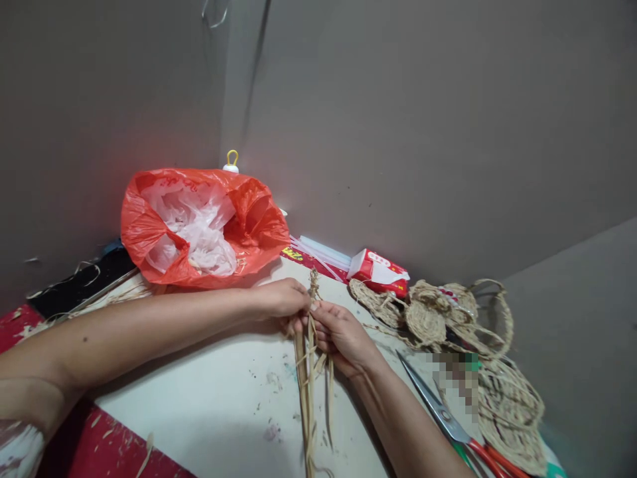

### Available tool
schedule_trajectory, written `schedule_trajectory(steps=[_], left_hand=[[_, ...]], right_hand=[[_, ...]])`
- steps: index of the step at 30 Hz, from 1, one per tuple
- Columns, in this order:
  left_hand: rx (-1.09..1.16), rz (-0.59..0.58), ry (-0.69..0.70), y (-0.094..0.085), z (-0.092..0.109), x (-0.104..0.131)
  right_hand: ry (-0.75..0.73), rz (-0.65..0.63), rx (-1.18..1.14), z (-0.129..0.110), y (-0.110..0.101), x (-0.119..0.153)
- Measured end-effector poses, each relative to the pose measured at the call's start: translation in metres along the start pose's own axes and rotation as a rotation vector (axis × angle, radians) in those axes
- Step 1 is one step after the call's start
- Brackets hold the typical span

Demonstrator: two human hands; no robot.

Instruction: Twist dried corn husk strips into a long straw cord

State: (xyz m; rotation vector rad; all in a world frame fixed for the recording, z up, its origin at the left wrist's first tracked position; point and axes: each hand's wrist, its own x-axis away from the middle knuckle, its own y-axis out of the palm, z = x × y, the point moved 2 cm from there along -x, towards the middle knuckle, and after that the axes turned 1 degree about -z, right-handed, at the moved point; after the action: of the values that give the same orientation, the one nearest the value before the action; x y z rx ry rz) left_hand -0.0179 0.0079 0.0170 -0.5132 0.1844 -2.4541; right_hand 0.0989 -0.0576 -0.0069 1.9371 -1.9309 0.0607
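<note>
A bundle of tan straw strands (pixel 308 378) hangs down over the white board (pixel 213 398), its knotted or braided top end poking up above my fingers. My left hand (pixel 286 302) pinches the bundle from the left, with its fingertips partly hidden. From the right, my right hand (pixel 343 332) is closed on the same strands, thumb and forefinger meeting close to the left fingers. Below the hands the loose ends spread toward me, some long and some short.
A red plastic bag (pixel 259 219) with white plastic inside stands at back left. Right of it lie pale sticks (pixel 326 252), a red tissue pack (pixel 378 269) and woven straw pieces (pixel 428 318). Scissors (pixel 442 411) with red handles lie at right. Grey walls (pixel 423 133) enclose the corner.
</note>
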Motion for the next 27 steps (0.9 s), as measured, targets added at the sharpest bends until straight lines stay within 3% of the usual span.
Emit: schedule_trajectory(steps=[4,13,20,27], left_hand=[[0.044,-0.056,0.038,0.003,-0.009,-0.010],[-0.011,-0.003,0.174,-0.001,-0.012,-0.017],[0.090,-0.117,0.012,0.002,-0.012,-0.016],[0.195,-0.197,-0.036,0.003,-0.014,-0.015]], right_hand=[[0.050,-0.029,0.072,-0.005,-0.009,0.002],[0.026,-0.048,0.314,-0.006,-0.019,0.002],[-0.097,0.015,0.582,-0.006,-0.025,-0.001],[-0.184,0.074,0.834,-0.013,-0.019,0.002]])
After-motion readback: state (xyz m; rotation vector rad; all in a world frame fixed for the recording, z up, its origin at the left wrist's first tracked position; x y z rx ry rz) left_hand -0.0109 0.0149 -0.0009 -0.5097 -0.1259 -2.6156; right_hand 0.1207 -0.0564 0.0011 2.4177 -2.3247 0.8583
